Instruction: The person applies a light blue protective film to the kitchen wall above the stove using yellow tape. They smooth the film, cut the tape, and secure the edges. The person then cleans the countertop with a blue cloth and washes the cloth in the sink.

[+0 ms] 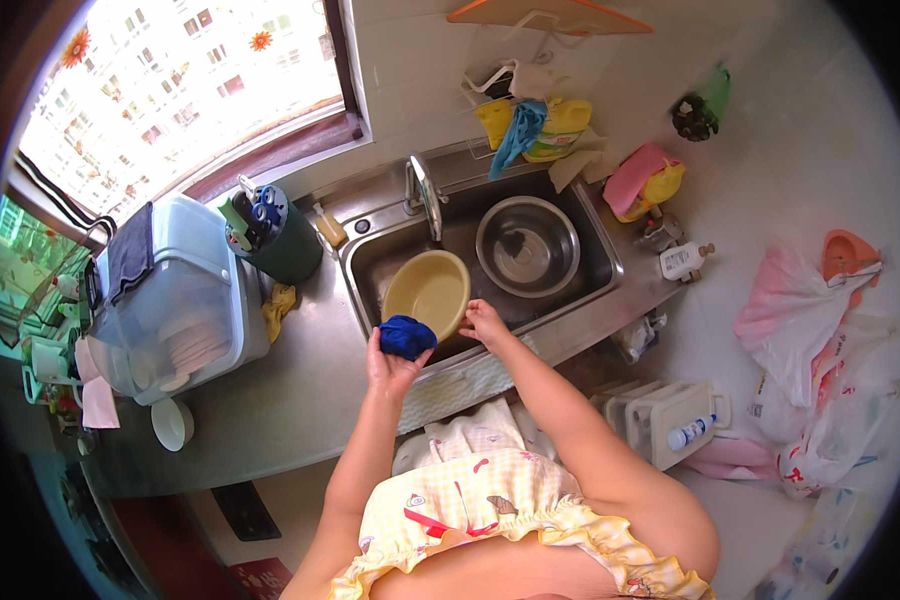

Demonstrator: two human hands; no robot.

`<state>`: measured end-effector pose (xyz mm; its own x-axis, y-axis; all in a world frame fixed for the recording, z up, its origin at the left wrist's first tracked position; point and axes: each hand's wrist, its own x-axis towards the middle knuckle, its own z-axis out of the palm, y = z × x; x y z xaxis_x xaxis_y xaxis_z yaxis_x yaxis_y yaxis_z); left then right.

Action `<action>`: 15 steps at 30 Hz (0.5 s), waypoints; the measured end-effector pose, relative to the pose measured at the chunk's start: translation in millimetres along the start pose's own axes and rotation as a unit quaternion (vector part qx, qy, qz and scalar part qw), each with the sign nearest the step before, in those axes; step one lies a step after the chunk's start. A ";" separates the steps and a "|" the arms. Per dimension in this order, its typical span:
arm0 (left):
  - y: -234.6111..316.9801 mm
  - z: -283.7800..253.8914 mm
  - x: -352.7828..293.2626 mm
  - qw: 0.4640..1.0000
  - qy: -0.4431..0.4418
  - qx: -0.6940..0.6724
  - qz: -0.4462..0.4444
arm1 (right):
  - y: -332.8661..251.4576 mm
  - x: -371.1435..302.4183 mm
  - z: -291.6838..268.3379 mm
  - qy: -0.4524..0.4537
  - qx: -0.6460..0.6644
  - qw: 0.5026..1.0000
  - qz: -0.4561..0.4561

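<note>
My left hand [392, 370] is closed around a bunched dark-blue cloth [407, 338] at the front left of the sink. Just behind the cloth, a pale yellow plastic basin [425, 280] stands tilted in the sink [365, 262]. At the basin's right rim is my right hand [485, 324], its fingers bent and gripping the edge. Over the sink's left half reaches the chrome faucet [427, 195]. A round steel bowl [527, 247] occupies the right half, with something small and dark inside. The cloth covers part of the basin's near side.
Left of the sink stand a dark-green holder [288, 240] of utensils and a translucent dish box [205, 290]. A yellow cloth [279, 312] and a white bowl [172, 425] lie on the steel counter. Cloths and pouches hang on a rack [478, 150] behind the sink. Plastic bags [785, 320] hang at right.
</note>
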<state>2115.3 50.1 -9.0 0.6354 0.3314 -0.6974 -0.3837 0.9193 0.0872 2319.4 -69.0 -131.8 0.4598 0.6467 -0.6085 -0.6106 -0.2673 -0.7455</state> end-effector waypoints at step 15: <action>-92.4 1.9 119.0 0.977 0.147 0.126 0.086 | -116.4 71.7 -228.1 0.354 -0.503 0.737 -0.282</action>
<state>2227.6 4.9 -98.7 0.3416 0.4436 -0.8286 -0.2674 0.8911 0.3668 2570.5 -154.5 -150.7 0.8955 0.4187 0.1511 0.4292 -0.7220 -0.5427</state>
